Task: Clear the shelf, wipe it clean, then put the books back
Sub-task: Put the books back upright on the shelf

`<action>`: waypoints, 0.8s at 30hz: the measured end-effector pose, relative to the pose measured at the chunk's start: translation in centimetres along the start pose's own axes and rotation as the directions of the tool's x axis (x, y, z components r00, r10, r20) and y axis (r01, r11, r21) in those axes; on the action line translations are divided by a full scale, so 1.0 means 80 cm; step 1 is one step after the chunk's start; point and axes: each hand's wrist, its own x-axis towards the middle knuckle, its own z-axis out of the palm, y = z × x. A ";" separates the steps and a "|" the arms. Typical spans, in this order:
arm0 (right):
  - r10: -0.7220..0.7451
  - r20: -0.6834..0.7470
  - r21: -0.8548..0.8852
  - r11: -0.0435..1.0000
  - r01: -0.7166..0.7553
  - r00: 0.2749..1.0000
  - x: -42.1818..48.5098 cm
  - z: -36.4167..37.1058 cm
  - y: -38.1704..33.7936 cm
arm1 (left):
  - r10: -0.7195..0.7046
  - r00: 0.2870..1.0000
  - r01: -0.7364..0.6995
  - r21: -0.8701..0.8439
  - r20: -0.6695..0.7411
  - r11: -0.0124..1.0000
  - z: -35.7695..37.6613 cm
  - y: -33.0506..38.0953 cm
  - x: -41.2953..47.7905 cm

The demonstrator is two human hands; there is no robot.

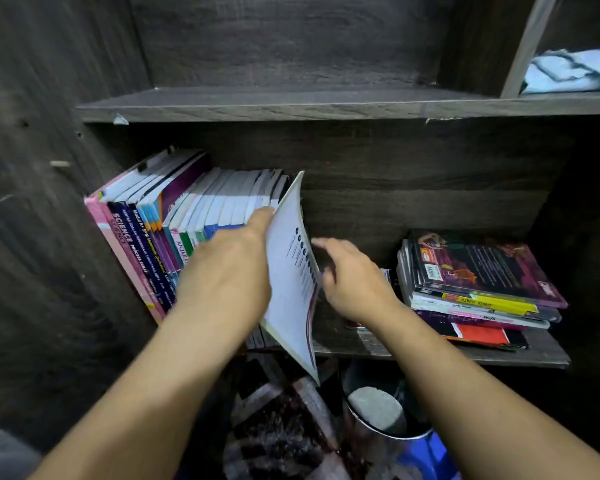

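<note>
A row of books (160,216) leans to the left on the left half of the lower shelf (520,355). A thin white book (288,271) stands tilted at the row's right end, its lower corner hanging past the shelf's front edge. My left hand (229,271) lies against the row and holds this book's left edge, with the thumb hidden behind the cover. My right hand (350,275) is just right of the book's spine, fingers loosely bent and holding nothing. A flat stack of books (478,285) lies on the right of the same shelf.
A light blue cloth (572,71) lies in the upper right compartment. The upper shelf board (291,102) above the books is bare. Below the shelf stand a round metal container (381,407) and something blue (426,455) on a patterned floor.
</note>
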 end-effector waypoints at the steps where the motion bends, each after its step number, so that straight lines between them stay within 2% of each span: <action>1: -0.020 -0.034 0.062 0.998 0.022 0.999 0.002 -0.001 -0.006 | -0.010 1.000 0.010 0.010 0.015 1.000 -0.015 -0.008 -0.003; 4: -0.086 -0.044 0.236 0.967 0.094 0.995 0.007 -0.003 -0.031 | 0.007 0.995 -0.015 0.085 0.103 0.996 -0.041 -0.025 -0.016; 7: -0.137 -0.021 0.304 0.943 0.137 0.990 0.012 0.004 -0.047 | 0.017 0.990 -0.038 0.146 0.142 0.989 -0.042 -0.034 -0.026; 16: -0.102 0.079 0.440 0.896 0.057 0.992 0.016 0.008 -0.050 | -0.022 0.978 -0.017 0.186 0.206 0.982 -0.042 -0.069 -0.040; 20: -0.067 -0.039 0.425 0.902 0.077 0.997 0.017 0.010 -0.047 | -0.033 0.979 -0.010 0.208 0.202 0.978 -0.050 -0.074 -0.046; 24: 0.035 -0.158 0.354 0.935 0.023 0.987 0.013 0.018 -0.044 | -0.001 0.975 -0.043 0.194 0.223 0.980 -0.053 -0.064 -0.048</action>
